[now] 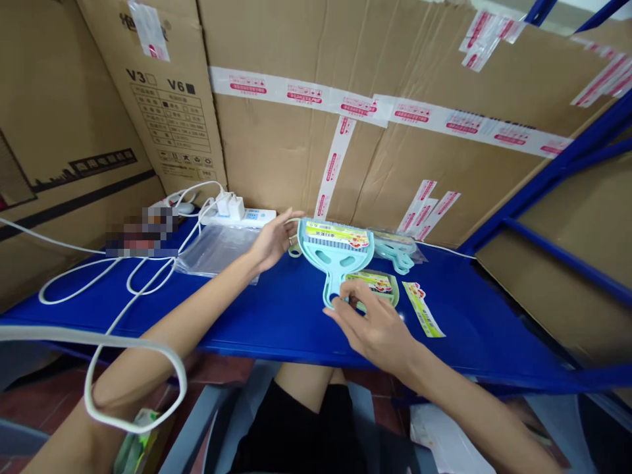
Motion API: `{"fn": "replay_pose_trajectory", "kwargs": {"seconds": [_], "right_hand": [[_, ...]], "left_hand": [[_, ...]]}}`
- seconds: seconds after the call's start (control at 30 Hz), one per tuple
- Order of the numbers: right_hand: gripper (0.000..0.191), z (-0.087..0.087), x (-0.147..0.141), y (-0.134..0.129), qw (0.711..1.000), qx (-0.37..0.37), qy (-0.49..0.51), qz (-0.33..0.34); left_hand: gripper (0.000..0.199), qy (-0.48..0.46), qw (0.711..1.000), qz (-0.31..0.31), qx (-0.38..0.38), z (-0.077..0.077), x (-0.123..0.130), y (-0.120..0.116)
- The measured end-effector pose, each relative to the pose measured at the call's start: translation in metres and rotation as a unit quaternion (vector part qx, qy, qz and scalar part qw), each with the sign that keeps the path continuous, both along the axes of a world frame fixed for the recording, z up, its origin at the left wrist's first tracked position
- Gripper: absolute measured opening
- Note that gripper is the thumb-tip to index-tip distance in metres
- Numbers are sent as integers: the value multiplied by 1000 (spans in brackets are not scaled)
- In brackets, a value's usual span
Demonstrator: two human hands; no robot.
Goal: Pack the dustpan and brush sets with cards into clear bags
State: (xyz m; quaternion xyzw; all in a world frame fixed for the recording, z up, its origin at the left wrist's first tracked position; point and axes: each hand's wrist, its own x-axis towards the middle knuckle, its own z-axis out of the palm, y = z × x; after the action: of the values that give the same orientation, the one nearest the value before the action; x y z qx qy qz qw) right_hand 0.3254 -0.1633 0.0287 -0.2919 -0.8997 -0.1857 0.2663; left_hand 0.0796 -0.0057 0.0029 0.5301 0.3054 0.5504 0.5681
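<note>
Head view: a light-blue dustpan set (337, 264) is held above the desk, handle downward, its handle end pinched by the thumb and fingers of the right hand (378, 326). The fingers of the left hand (272, 242) are loosely bent at the pan's upper left edge; whether the edge is gripped cannot be told, since the fingertips are partly hidden. The brush is mostly covered by a yellow-green label, whose small print cannot be read. Behind the right hand, a green set (378, 284) is partly covered by the fingers and the held handle. A bagged blue set (395, 250) is partly concealed by the held pan. Beneath the left hand, a small greenish loop (295, 250) is too obscured to be identified. At the left, some objects are masked by a pixelated patch (141, 237), and both forearms are cut off by the frame.

The blue desk (286, 322) is also occupied by a loose label strip (423, 311), clear plastic bags (214, 250) and a white power strip (259, 216) with cables. The desk is backed by cardboard (276, 158), crossed with printed tape (301, 93), and flanked at the right by blue metal bars (543, 168).
</note>
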Motion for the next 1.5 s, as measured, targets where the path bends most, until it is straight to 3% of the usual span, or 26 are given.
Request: {"fn": "replay_pose_trajectory", "kwargs": {"seconds": [0.1, 0.2, 0.33, 0.4, 0.47, 0.57, 0.63, 0.73, 0.8, 0.87, 0.93, 1.0, 1.07, 1.23, 1.5], "right_hand": [[26, 11, -4, 24, 1000, 21, -16, -16], [33, 12, -15, 46, 999, 30, -31, -15], [32, 3, -31, 58, 1000, 4, -24, -11], [28, 4, -30, 59, 999, -28, 11, 15], [26, 8, -17, 66, 995, -52, 75, 45], [20, 14, 21, 93, 970, -68, 230, 29], [19, 11, 51, 119, 920, -124, 372, -22], [27, -5, 84, 150, 775, -352, 523, -45], [32, -17, 91, 156, 678, -514, 524, -37], [36, -26, 86, 152, 600, -623, 501, -27], [40, -30, 74, 142, 541, -685, 486, -26], [43, -32, 59, 132, 505, -719, 477, -11], [45, -34, 48, 124, 493, -722, 485, 8], [42, -41, 38, 117, 508, -688, 519, 7], [37, -49, 37, 118, 576, -642, 507, 0]], "left_hand": [[69, -4, 995, -88, -39, 5, 12, -13], [73, 17, 989, -142, -46, 5, 24, -25], [49, -39, 991, -112, -58, -1, 31, -30], [38, -89, 989, -86, -76, -5, 31, -27], [40, -120, 984, -85, -96, -8, 28, -23], [48, -128, 973, -142, -129, -11, 24, -18], [52, -119, 963, -191, -146, -12, 22, -16], [57, -93, 955, -233, -160, -14, 21, -17], [56, -63, 947, -261, -176, -16, 22, -19], [51, -29, 937, -290, -195, -19, 23, -22], [47, -1, 929, -308, -205, -21, 24, -25], [46, 17, 929, -309, -202, -22, 27, -28], [49, 34, 933, -303, -191, -22, 30, -31], [59, 54, 940, -289, -173, -21, 33, -36], [53, 96, 936, -307, -145, -15, 37, -41]]}}
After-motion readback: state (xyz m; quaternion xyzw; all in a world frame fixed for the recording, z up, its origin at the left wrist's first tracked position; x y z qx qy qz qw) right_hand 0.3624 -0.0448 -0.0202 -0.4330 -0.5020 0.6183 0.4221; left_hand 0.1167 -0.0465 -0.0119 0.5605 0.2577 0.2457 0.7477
